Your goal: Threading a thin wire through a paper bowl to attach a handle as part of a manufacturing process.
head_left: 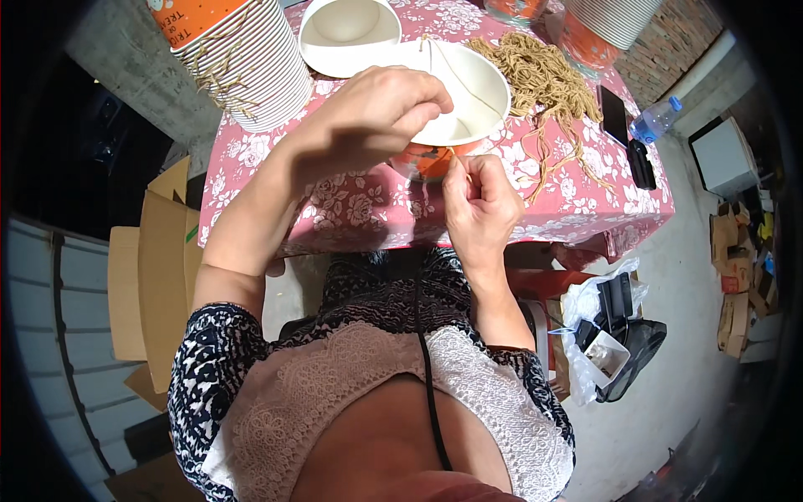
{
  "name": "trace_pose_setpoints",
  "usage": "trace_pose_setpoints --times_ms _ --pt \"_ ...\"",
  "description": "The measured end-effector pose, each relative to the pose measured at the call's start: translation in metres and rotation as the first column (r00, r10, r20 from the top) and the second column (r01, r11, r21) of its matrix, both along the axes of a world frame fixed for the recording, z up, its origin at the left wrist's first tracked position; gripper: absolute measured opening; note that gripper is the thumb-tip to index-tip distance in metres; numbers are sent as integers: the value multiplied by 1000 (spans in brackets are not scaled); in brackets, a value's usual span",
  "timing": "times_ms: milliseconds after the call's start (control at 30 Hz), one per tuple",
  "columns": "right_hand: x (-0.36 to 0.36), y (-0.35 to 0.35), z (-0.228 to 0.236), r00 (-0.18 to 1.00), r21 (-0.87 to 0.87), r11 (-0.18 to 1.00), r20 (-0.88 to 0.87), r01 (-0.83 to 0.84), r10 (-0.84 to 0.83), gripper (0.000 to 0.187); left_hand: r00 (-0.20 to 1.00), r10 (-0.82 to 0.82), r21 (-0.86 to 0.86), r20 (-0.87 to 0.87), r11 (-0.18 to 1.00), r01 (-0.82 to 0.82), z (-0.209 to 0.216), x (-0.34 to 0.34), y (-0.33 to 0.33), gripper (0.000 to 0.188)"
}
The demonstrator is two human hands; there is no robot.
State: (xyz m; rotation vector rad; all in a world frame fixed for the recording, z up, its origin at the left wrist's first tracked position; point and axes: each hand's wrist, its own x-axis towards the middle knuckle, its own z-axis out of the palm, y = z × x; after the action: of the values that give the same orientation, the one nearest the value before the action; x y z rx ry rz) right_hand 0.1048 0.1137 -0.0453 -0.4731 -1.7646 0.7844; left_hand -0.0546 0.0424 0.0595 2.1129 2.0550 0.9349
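A round paper bucket point(489, 79), white inside and orange outside, stands near the table's front edge. A thin tan cord point(458, 69) runs from its far rim down into the inside. My left hand point(381, 96) reaches over the bucket's left rim with its fingers curled together; whatever they hold is hidden. At the near outer wall, just below the rim, my right hand point(483, 205) pinches the end of a tan cord between thumb and forefinger. To the right of the bucket lies a tangled heap of tan cords point(544, 74), some strands trailing toward the front edge.
A tall stack of nested buckets point(251, 71) with cord handles stands at the left. Behind is another white bucket point(347, 54); more stacked buckets point(615, 21) stand back right. A phone point(613, 115), a black object point(641, 165) and a water bottle point(655, 121) lie along the right edge.
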Motion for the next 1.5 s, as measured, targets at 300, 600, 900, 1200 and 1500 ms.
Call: trace_pose_setpoints --times_ms 300,600,900,1200,1500 --pt "-5 1 2 1000 6 1000 -13 -11 11 16 945 -153 -414 288 870 267 1 -28 34 29" --pt "-2 3 5 999 2 1000 32 -21 21 10 901 -107 -564 421 747 352 5 -22 39 22" --pt "40 6 25 969 -115 990 221 -84 108 9 791 -22 -263 612 937 229 6 -25 24 22" --pt "42 9 26 976 -115 973 56 -201 209 11 641 -2 -202 768 948 245 2 -4 25 16" --pt "29 39 63 968 96 965 -34 -245 249 16 690 -62 -235 721 915 328 2 3 21 12"
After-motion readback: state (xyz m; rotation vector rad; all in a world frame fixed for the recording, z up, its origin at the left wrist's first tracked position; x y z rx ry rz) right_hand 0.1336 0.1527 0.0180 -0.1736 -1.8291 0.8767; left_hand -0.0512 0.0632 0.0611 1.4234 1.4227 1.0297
